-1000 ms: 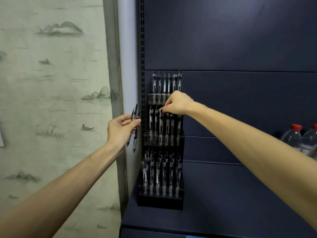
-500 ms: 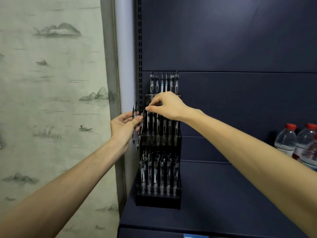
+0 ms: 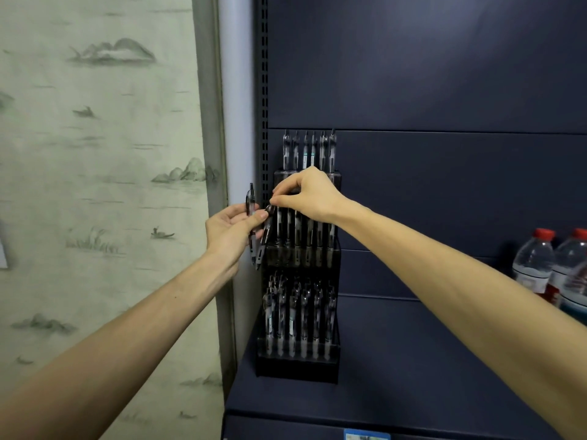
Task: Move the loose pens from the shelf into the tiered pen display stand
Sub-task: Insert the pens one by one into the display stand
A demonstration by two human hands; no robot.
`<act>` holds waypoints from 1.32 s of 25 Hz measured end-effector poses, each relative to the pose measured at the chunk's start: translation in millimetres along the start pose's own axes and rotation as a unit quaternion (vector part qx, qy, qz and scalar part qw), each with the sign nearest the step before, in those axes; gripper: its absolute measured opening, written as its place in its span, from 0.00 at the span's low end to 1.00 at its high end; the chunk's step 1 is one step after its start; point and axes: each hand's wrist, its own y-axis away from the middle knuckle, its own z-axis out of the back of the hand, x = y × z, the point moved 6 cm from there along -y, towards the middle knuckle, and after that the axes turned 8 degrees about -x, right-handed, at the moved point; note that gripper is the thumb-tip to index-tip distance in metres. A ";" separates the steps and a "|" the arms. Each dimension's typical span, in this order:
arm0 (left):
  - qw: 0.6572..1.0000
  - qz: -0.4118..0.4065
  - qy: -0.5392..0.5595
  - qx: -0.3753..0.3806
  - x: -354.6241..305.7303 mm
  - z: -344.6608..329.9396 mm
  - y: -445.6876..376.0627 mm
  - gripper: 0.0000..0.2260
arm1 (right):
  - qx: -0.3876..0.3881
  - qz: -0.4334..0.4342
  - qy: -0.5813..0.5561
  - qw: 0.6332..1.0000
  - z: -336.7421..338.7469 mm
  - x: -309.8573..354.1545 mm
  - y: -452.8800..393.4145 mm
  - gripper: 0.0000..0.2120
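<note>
- Hung at the far left: pale wallpaper printed with hills and boats, only a backdrop.
- Held just off the left side of the stand: left hand, fingers curled round a small bundle of loose pens, thumb pressed over the barrels. Probably kept there as a ready supply, so each pen travels only a short way to its slot.
- Carried roughly upright, clip ends up and tips down, matching the way the stored pens sit, so likely no turning needed before insertion.
- Stood at the back left corner of the dark shelf, against the slotted upright: tiered pen display stand, three steps, each already lined with pens.
- Reached across the middle tier: right hand, thumb and forefinger drawn narrow into a pinch at the top of one pen at that tier's left end. Cannot tell whether this pen still rested in the bundle or already sat in a slot.
- Judged as the step in hand: taking or seating a single pen at the left end of the middle row.
- Seen no loose pens lying on the shelf itself.
- Parked at the right edge of the shelf, well apart from the stand: water bottles with red caps, no part of the job.
</note>
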 end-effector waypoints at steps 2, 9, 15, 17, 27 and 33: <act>0.999 -0.035 -0.035 -0.015 1.0 4.7 -4.7 0.06 | -0.022 -0.023 -0.003 0.999 7.7 -0.5 -2.3 0.05; 0.991 -0.057 -0.110 -0.057 13.9 27.3 -20.9 0.10 | -0.181 -0.070 -0.020 0.981 58.9 -7.6 -8.6 0.06; 0.987 -0.077 -0.118 -0.074 7.2 25.9 -25.2 0.08 | -0.140 -0.066 0.029 0.988 44.5 -8.8 -4.3 0.08; 0.987 -0.080 -0.115 -0.074 1.9 24.3 -29.1 0.08 | -0.142 -0.065 0.024 0.987 43.5 -8.3 -5.2 0.07; 0.990 -0.080 -0.084 -0.082 0.0 26.0 -26.5 0.08 | -0.046 -0.041 0.136 0.989 21.4 -5.4 -5.6 0.06; 0.987 -0.124 -0.094 -0.024 -14.7 18.2 -17.7 0.11 | -0.067 -0.006 0.173 0.983 15.5 4.6 -0.2 0.12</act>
